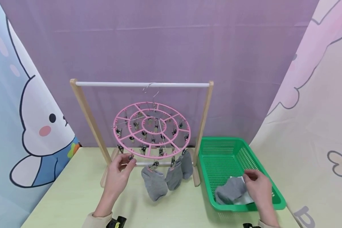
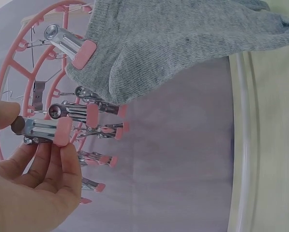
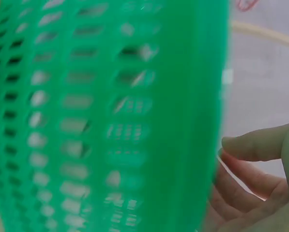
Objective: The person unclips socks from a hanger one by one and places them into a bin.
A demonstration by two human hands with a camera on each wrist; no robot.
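Note:
My left hand (image 1: 118, 174) pinches a metal clip with pink tips (image 2: 42, 129) at the front left edge of a round pink drying hanger (image 1: 151, 156). The clip's jaws look closed, with no cloth in them. To its right, several grey socks (image 1: 155, 186) hang from clips; one grey sock (image 2: 163, 43) is large in the left wrist view. My right hand (image 1: 258, 186), fingers loosely bent, is over the front right of a green basket (image 1: 208, 186), beside a grey sock (image 1: 231, 190) and something white. In the right wrist view, the basket wall partly hides the right hand's fingers (image 3: 253, 145).
The hanger hooks onto the white bar (image 1: 111, 84) of a wooden-legged rack (image 1: 203, 117) on the pale table (image 1: 60, 190). Many clips dangle beneath the hanger. A purple cloth (image 1: 171, 47) stands behind, with printed cartoon panels at both sides.

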